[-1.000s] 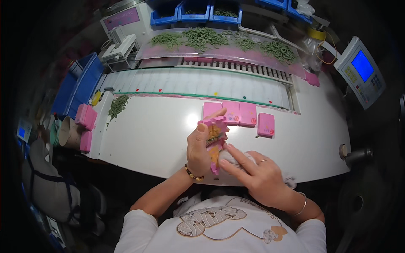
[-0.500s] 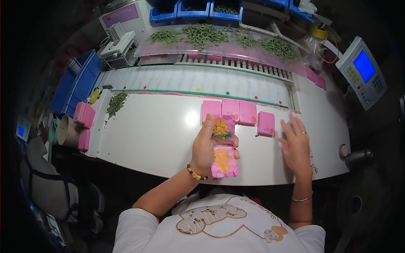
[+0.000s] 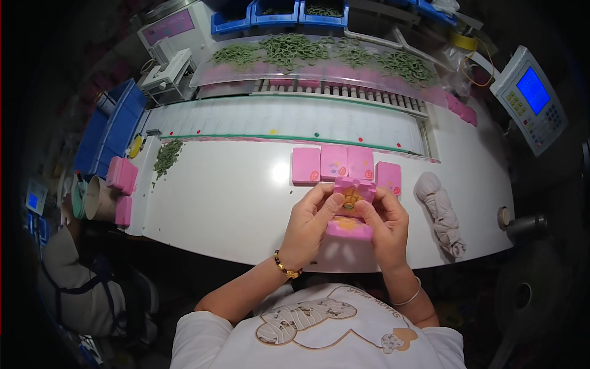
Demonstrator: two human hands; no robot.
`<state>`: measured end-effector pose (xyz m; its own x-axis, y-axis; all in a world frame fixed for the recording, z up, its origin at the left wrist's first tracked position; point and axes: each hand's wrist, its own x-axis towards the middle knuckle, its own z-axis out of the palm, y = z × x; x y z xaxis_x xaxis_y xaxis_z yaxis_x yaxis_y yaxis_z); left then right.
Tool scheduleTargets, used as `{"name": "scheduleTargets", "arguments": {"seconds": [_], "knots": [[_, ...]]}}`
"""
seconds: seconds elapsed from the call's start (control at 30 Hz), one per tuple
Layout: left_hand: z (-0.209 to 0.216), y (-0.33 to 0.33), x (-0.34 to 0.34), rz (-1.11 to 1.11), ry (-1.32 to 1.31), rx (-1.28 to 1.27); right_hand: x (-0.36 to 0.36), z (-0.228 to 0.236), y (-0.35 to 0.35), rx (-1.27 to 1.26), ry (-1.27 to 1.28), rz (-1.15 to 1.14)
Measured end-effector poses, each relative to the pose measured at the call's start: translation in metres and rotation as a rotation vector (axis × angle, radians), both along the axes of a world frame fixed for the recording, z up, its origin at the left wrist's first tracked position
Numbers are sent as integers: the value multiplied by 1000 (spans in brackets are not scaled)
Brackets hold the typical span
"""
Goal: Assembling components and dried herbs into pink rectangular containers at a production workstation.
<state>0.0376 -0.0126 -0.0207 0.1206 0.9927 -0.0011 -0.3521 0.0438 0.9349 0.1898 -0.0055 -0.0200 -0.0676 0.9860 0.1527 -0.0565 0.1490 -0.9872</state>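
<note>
Between my two hands, near the table's front edge, a pink rubber mold (image 3: 349, 230) is spread open like a book. Yellow patterning shows inside it, and a small greenish piece seems to lie in the cavity between my thumbs. My left hand (image 3: 302, 229) grips its left side, thumb pressed on the inner face. From the right, my right hand (image 3: 389, 229) holds the other side, thumb inside as well. The fingers behind the mold are hidden. Just beyond stand several pink mold blocks, three in a row (image 3: 334, 162) and one apart (image 3: 388, 176), partly covered by my right hand.
A rolled whitish cloth (image 3: 440, 212) lies to the right. Across the back runs a white conveyor (image 3: 258, 120), with green rings (image 3: 295, 50) on a clear shelf above. Green bits (image 3: 166, 160) and pink blocks (image 3: 123, 174) are at the left; a keypad display (image 3: 531, 98) stands right.
My right hand has come left from beside the cloth and taken hold of the mold. The mold has tilted and is now held by both hands; the cloth is uncovered.
</note>
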Motion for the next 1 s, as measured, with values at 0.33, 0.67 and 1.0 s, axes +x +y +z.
{"name": "scheduleTargets", "arguments": {"seconds": [0.33,0.67,1.0], "knots": [[8,0,-4,-53,-136,-153,16,11,3,-172,302,160],[-4,-8,1,27,145,191,11,13,1,246,-233,45],[5,2,-24,23,-9,138,20,17,13,171,-23,153]]}}
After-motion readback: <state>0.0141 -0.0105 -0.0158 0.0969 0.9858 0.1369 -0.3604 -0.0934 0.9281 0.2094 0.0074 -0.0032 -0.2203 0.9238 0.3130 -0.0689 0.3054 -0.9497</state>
